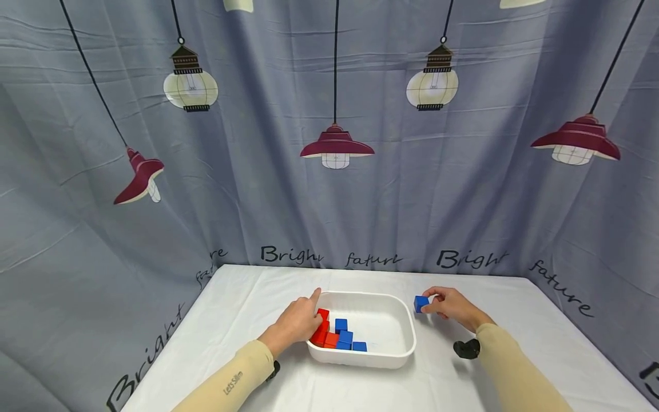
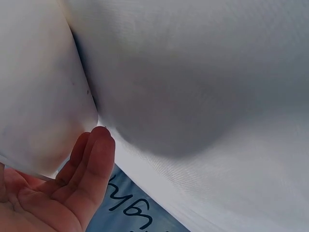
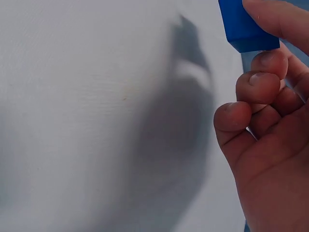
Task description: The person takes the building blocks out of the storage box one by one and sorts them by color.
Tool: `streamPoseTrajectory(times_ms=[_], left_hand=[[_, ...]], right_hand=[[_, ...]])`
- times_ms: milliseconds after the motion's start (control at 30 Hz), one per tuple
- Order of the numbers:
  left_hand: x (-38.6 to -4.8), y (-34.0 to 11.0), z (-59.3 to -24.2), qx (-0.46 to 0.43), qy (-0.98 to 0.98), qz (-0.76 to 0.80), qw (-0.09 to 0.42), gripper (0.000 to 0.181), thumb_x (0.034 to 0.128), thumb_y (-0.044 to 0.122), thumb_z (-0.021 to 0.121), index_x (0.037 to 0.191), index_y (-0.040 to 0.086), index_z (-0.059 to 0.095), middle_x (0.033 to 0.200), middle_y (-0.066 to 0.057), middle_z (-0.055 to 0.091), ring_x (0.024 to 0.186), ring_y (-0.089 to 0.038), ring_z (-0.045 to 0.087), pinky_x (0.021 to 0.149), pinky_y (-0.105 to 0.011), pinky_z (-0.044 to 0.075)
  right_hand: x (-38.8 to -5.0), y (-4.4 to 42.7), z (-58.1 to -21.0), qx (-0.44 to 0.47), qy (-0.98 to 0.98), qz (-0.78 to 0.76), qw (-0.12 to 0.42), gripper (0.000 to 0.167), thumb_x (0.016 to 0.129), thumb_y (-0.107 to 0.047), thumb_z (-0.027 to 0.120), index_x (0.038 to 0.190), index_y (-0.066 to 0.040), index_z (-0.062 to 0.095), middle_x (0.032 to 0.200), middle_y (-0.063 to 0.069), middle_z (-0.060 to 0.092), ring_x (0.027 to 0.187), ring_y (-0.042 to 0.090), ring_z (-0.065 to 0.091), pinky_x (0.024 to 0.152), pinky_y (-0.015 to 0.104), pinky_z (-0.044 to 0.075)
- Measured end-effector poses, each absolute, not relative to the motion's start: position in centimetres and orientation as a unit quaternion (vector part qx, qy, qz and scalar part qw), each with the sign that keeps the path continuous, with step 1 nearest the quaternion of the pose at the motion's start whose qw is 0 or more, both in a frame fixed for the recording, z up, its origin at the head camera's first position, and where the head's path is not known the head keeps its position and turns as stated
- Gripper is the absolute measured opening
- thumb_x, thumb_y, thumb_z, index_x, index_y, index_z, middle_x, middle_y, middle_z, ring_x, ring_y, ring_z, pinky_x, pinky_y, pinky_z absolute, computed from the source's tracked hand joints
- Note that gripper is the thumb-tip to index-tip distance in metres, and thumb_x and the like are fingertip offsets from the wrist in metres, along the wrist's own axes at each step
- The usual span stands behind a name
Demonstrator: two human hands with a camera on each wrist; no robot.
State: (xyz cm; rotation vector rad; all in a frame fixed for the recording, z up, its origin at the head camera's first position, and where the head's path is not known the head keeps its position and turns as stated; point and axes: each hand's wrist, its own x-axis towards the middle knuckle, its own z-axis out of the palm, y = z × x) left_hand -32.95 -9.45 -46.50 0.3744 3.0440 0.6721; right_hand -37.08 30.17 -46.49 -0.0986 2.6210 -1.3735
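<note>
Right hand (image 1: 453, 305): clamped on one blue block (image 1: 420, 304), thumb and fingertips pinching it. The other fingers are curled toward the palm, below the block in the right wrist view. The block is right of the white tray (image 1: 360, 360), just beside its far right corner, with a visible gap to the rim. It's held up off the table (image 1: 530, 326); the shadow of block and hand falls on the cloth, apart from both.

Left hand (image 1: 297, 322): on the tray's left wall. Thumb goes over the rim to the inside, by the red blocks (image 1: 332, 340); the index finger points to the far left corner. The left wrist view has the other fingers together against the tray's outer side, so the wall is gripped between thumb and fingers.

Tray sits near the middle of the table. Red blocks are bunched along its left wall, partly behind the thumb; exact count can't be told. Loose blue blocks (image 1: 345, 336) sit just right of the reds, mostly toward the near wall.

Both arms wear cream sleeves (image 1: 515, 366), with a black wrist piece (image 1: 467, 348) at each cuff. Behind the table: grey-blue curtain (image 1: 278, 212) printed with hanging lamps (image 1: 337, 143) and black lettering (image 1: 269, 253).
</note>
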Motion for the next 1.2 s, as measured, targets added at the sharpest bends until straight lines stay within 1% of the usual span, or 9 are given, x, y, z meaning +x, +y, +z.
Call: streamPoseTrajectory(times_ms=[133, 367, 567, 733, 900, 1000, 1200], left_hand=[[-32.8, -9.3, -46.5, 0.118, 0.97, 0.213, -0.001, 0.068, 0.0948, 0.018, 0.063, 0.156, 0.006, 0.035, 0.12, -0.016, 0.066, 0.091, -0.02, 0.062, 0.093, -0.041, 0.056], [-32.5, -9.1, -46.5, 0.116, 0.973, 0.198, -0.005, 0.068, 0.0945, 0.019, 0.064, 0.155, 0.006, 0.036, 0.113, -0.015, 0.066, 0.089, -0.021, 0.062, 0.089, -0.04, 0.057], [-32.5, -9.0, -46.6, 0.112, 0.974, 0.195, -0.005, 0.068, 0.0949, 0.02, 0.064, 0.156, 0.007, 0.036, 0.117, -0.016, 0.066, 0.092, -0.022, 0.064, 0.092, -0.041, 0.056], [-32.4, -8.9, -46.8, 0.111, 0.975, 0.194, -0.004, 0.068, 0.0949, 0.019, 0.064, 0.155, 0.007, 0.036, 0.118, -0.016, 0.066, 0.094, -0.022, 0.064, 0.093, -0.042, 0.056], [-32.4, -8.8, -47.0, 0.109, 0.976, 0.19, -0.009, 0.069, 0.0942, 0.02, 0.065, 0.155, 0.007, 0.036, 0.116, -0.015, 0.066, 0.09, -0.021, 0.063, 0.091, -0.041, 0.057], [-32.4, -8.8, -47.0, 0.107, 0.977, 0.183, -0.012, 0.069, 0.0941, 0.021, 0.066, 0.155, 0.008, 0.036, 0.115, -0.015, 0.066, 0.089, -0.021, 0.063, 0.091, -0.041, 0.057], [-32.6, -8.8, -46.9, 0.103, 0.979, 0.175, -0.013, 0.07, 0.0938, 0.022, 0.066, 0.155, 0.009, 0.036, 0.117, -0.015, 0.066, 0.091, -0.022, 0.063, 0.091, -0.042, 0.057]], right_hand=[[-36.9, 30.4, -47.1, -0.024, 0.882, -0.462, 0.09, 0.05, 0.083, -0.019, 0.08, 0.124, 0.0, 0.059, 0.068, 0.001, 0.049, 0.059, 0.017, 0.045, 0.061, 0.031, 0.037], [-36.9, 30.6, -48.1, -0.006, 0.885, -0.458, 0.085, 0.05, 0.083, -0.017, 0.079, 0.125, 0.0, 0.059, 0.066, 0.0, 0.05, 0.058, 0.016, 0.045, 0.056, 0.028, 0.035], [-37.2, 30.4, -48.6, 0.001, 0.888, -0.453, 0.081, 0.051, 0.083, -0.019, 0.08, 0.126, -0.001, 0.06, 0.069, 0.001, 0.051, 0.058, 0.016, 0.045, 0.055, 0.028, 0.036], [-37.3, 30.2, -49.1, 0.015, 0.895, -0.439, 0.073, 0.049, 0.082, -0.021, 0.082, 0.124, -0.004, 0.062, 0.076, 0.003, 0.053, 0.062, 0.018, 0.048, 0.056, 0.028, 0.037], [-37.5, 30.2, -49.5, 0.022, 0.902, -0.425, 0.07, 0.049, 0.082, -0.024, 0.082, 0.124, -0.006, 0.063, 0.083, 0.006, 0.054, 0.068, 0.018, 0.05, 0.058, 0.028, 0.039], [-37.5, 30.2, -49.7, 0.025, 0.902, -0.426, 0.066, 0.05, 0.081, -0.025, 0.083, 0.124, -0.007, 0.064, 0.084, 0.006, 0.054, 0.069, 0.019, 0.05, 0.059, 0.028, 0.039], [-37.4, 30.0, -49.6, 0.013, 0.907, -0.416, 0.058, 0.051, 0.082, -0.023, 0.082, 0.126, -0.005, 0.063, 0.084, 0.006, 0.054, 0.071, 0.019, 0.051, 0.062, 0.029, 0.04]])
